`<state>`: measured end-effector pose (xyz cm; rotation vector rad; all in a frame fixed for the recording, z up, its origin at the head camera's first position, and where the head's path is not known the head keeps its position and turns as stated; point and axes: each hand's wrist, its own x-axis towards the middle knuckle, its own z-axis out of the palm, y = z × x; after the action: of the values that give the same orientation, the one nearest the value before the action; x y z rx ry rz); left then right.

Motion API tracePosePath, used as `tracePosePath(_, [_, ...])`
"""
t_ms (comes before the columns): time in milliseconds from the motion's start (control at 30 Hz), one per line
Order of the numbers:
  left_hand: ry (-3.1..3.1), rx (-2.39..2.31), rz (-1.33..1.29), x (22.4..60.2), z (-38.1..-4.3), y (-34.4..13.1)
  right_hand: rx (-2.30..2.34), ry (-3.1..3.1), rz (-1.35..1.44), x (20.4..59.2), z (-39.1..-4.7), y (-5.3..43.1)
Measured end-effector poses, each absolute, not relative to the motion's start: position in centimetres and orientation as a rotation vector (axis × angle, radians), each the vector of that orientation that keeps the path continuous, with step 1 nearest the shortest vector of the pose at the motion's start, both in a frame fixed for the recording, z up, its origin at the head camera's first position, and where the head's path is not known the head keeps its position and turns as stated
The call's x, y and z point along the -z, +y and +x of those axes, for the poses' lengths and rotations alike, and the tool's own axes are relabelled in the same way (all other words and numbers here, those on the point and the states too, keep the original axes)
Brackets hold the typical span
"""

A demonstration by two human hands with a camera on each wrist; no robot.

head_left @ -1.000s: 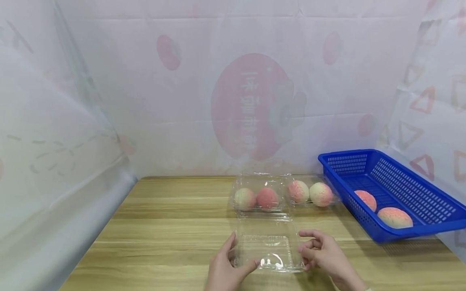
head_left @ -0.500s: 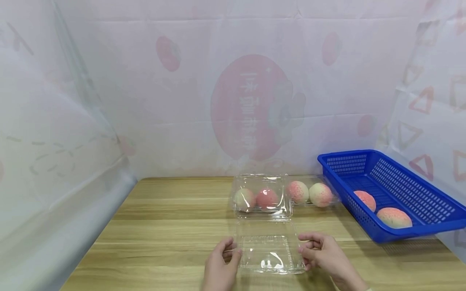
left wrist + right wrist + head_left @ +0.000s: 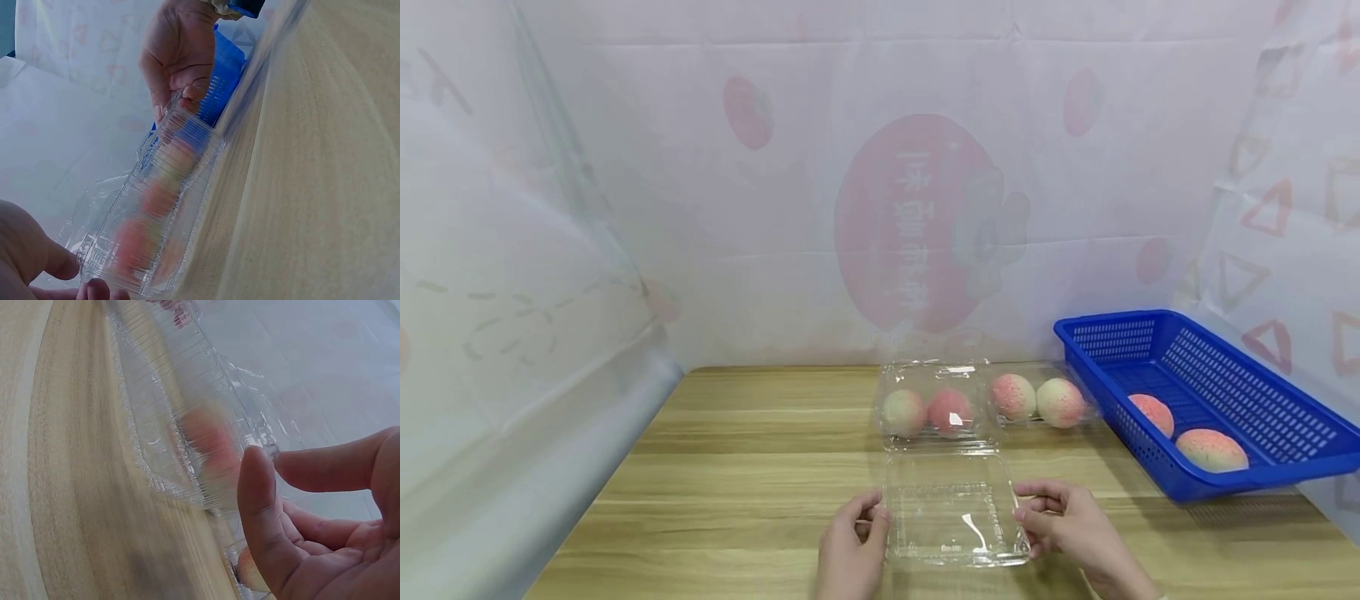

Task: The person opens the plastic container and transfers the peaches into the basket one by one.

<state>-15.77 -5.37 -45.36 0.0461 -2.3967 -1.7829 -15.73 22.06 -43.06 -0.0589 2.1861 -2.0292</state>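
A clear plastic clamshell box point(image 3: 951, 521) lies open at the front of the wooden table, its near half between both hands. My left hand point(image 3: 852, 546) pinches the left side edge, with thumb and fingertips at the rim in the left wrist view. On the opposite side, my right hand point(image 3: 1071, 525) pinches the rim between thumb and fingers; the thumb point(image 3: 256, 487) shows close up in the right wrist view. Behind the near half, two pink-and-cream peaches point(image 3: 951, 412) show through clear plastic. Nothing lies inside the near half.
Another clear box holding two peaches point(image 3: 1060, 402) sits at the back, right beside the first pair. A blue slotted basket point(image 3: 1120, 417) stands on the right with two peaches point(image 3: 1212, 450) in it. White printed cloth point(image 3: 775, 208) hangs behind and at both sides.
My left hand has drawn back to the left; its thumb has left the inside of the box's near half and now lies at the left rim. The right hand has kept its place.
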Motion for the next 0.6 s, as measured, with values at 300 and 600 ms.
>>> tracePosePath(300, [-2.393, 1.828, 0.091, 45.37, -15.74, -5.33, 2.026, 2.193, -0.013, 43.02, -15.75, 22.03])
tracePosePath(600, [-2.38, 1.831, 0.101, 45.4, -15.77, -5.29, 2.032, 2.214, 0.039, 42.82, -15.7, 21.86])
